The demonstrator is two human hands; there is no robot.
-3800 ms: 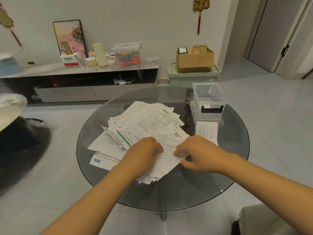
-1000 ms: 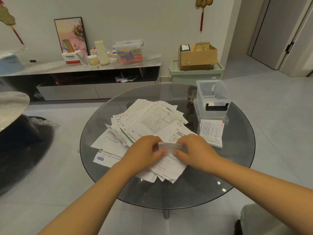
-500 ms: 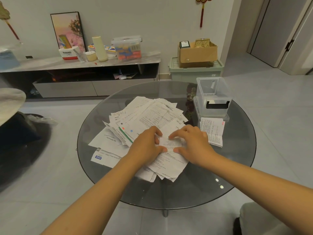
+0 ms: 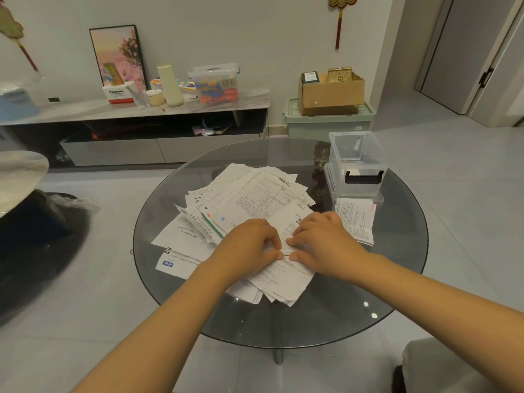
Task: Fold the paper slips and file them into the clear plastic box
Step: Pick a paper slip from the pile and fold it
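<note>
Glass table (image 4: pixel 397 279), clear box (image 4: pixel 357 165) lidless, contents unclear; both hands' fingers (image 4: pixel 276 239) pinching folded slip (image 4: pixel 286 245)

Cardboard box (image 4: pixel 332 95) atop green bin (image 4: pixel 326 123).

1. Your left hand (image 4: pixel 249 245) and right hand (image 4: pixel 326 245) covered most of the slip (image 4: pixel 285 243) between them.
2. Print on the paper pile (image 4: pixel 255 199) was too small to read.
3. The clear plastic box (image 4: pixel 357 163) hid its lid's middle.
</note>
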